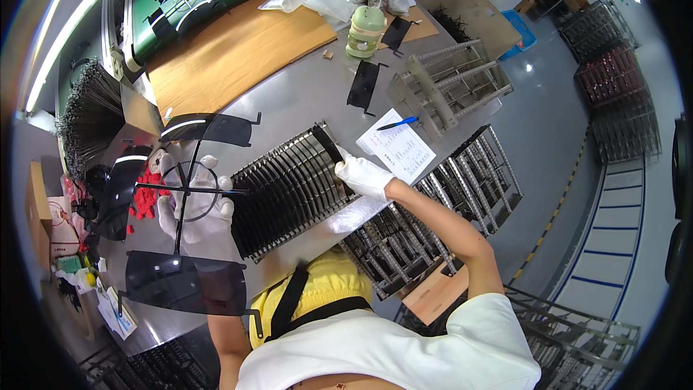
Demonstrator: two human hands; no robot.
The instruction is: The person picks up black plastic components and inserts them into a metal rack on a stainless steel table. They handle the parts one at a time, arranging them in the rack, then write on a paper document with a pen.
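My left hand (193,230), in a white glove, is behind a black wire frame (186,189) at the left, its fingers curled around the central part. The frame has a ring, crossing rods and glossy dark curved panels (184,283) on its ends. To its right, a metal rack (289,191) on the table carries a row of thin dark panels standing on edge. My right hand (363,175), also gloved, is closed at the near end of a dark panel (328,143) at the rack's right end. The fingertips there are partly hidden.
A paper sheet (404,146) with a blue pen (398,123) lies beyond my right hand. Behind are loose dark panels (364,87), a green bottle (365,32) and an unloaded metal rack (451,87). More racks (473,180) stand right of the table. Wire rods (97,115) bunch at left.
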